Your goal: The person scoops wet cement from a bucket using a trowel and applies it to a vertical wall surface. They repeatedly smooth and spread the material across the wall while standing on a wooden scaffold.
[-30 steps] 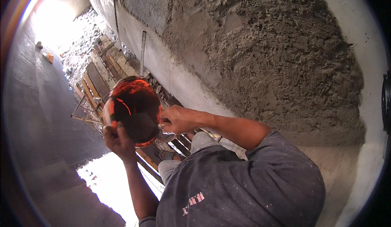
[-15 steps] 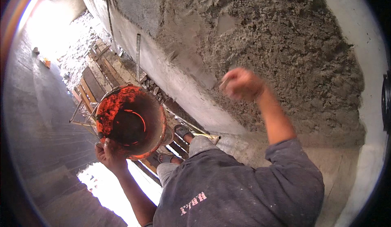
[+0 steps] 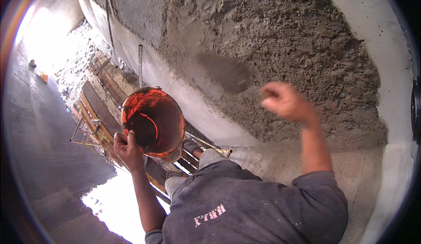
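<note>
My left hand pinches the near rim of an orange bucket, thumb on the rim. The bucket is tilted so its mouth faces me; dark residue coats its inside, and a bright orange curved streak shows there. My right hand, smeared by motion, is closed in front of the wall. From it a trowel reaches left, its dark blade blurred against the wall; its handle is mostly hidden in the fist. Rough wet mortar covers the wall around the blade, with smoother patches to the left.
Below me, wooden planks form a platform, with my feet on it. A pale pole runs beside the wall's foot. Rubble lies at the far left. A smooth grey wall rises on the left.
My right hand has moved right and slightly down, and the trowel blade now shows as a dark blur on the mortar. The bucket and left hand have shifted a little right.
</note>
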Demonstrator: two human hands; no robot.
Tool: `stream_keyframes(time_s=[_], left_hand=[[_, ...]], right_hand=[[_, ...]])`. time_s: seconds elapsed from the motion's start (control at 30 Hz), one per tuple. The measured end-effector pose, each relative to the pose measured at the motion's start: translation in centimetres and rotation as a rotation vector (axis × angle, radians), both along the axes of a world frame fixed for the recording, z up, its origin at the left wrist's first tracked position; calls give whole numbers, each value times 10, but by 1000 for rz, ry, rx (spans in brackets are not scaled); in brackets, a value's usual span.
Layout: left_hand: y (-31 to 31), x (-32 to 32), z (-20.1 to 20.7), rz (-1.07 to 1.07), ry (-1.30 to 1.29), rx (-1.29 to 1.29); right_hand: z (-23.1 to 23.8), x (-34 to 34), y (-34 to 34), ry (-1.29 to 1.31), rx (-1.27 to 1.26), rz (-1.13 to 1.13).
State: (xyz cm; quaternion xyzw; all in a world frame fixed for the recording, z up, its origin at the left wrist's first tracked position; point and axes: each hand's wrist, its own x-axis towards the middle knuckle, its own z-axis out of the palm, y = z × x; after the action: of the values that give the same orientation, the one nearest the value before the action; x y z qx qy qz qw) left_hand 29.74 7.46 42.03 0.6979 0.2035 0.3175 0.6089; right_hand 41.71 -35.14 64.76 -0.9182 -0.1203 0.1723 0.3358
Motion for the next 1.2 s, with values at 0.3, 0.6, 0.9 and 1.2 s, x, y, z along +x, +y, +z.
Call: stream_keyframes(time_s=[0.3, 0.6, 0.9, 1.2], left_hand=[[-22, 4, 53, -150, 68, 68], [7, -36, 42, -19, 45, 161], [1, -36, 34, -67, 91, 283], [-20, -5, 52, -133, -35, 329]], right_hand=[[-179, -22, 177, -553, -294, 386], [-155, -62, 199, -45, -9, 741], [-171, -14, 218, -128, -211, 753], [-170, -17, 213, -328, -371, 749]])
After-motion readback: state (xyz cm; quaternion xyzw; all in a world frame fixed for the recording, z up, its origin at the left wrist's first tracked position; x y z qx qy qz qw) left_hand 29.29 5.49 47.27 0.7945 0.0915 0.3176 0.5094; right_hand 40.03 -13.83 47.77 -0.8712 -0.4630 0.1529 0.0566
